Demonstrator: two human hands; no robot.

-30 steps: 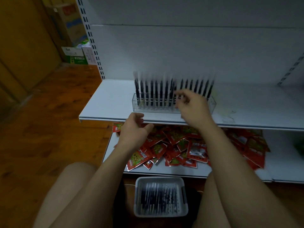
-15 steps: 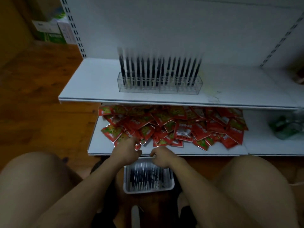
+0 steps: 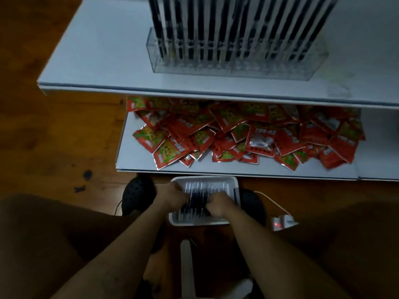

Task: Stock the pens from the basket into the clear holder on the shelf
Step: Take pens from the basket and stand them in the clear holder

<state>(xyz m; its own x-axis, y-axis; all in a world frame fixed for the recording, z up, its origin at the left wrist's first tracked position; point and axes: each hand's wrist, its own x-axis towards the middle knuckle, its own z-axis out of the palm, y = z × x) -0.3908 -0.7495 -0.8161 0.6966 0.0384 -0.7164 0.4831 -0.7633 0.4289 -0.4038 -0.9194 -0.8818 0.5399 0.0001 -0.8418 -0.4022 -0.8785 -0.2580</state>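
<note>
Pens (image 3: 198, 200) lie lengthwise front-to-back; left hand (image 3: 172, 197), right hand (image 3: 218, 205) atop them, fingers' grip unclear.

The upper white shelf (image 3: 97, 61) carries a clear plastic holder (image 3: 237, 67) toward its far side. The lower white shelf (image 3: 138, 160) bears scattered red snack packets (image 3: 259, 137). Nearest, a white plastic basket (image 3: 205, 178) sits on the brown wooden floor (image 3: 54, 147).

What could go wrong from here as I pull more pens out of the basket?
The clear plastic holder already looks crowded with upright black pens, so forcing more in may tip some over. Lifting a bunch at once from the white plastic basket could drop pens among the red snack packets on the lower shelf.
</note>
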